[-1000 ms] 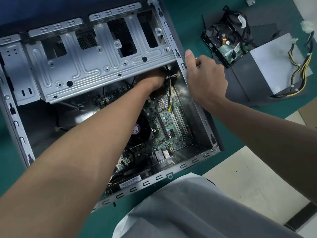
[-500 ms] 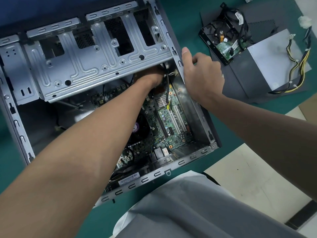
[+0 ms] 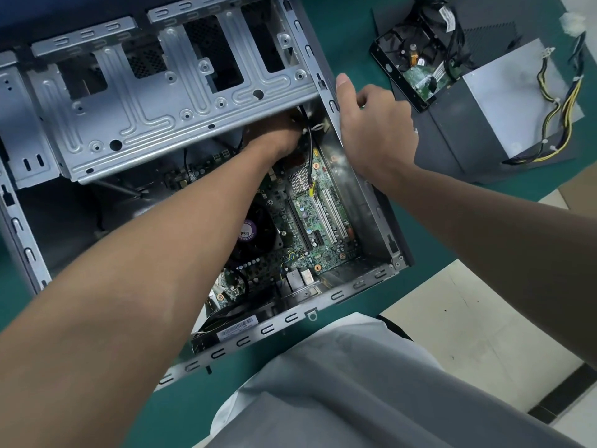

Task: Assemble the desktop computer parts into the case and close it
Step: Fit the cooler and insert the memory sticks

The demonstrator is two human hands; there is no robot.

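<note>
The open computer case [image 3: 355, 286] lies on its side on the green mat, with the green motherboard [image 3: 316, 218] and a black CPU fan [image 3: 255, 234] inside. A silver drive cage [image 3: 181, 101] spans the upper half. My left hand [image 3: 277, 134] reaches deep under the cage's lower edge, by a black cable [image 3: 309, 150]; its fingers are hidden there. My right hand [image 3: 374, 124] grips the case's right wall [image 3: 329, 101], thumb up along the rail and fingers curled over the outside.
A hard drive in a black bracket [image 3: 416, 63] lies right of the case. Beside it sits the grey power supply [image 3: 504, 101] with yellow and black wires [image 3: 559, 118], on a dark side panel [image 3: 452, 137]. The mat's edge [image 3: 420, 286] and floor lie lower right.
Both hands stay where they were on and inside the case. The camera has shifted slightly, moving the scene up and left in view.
</note>
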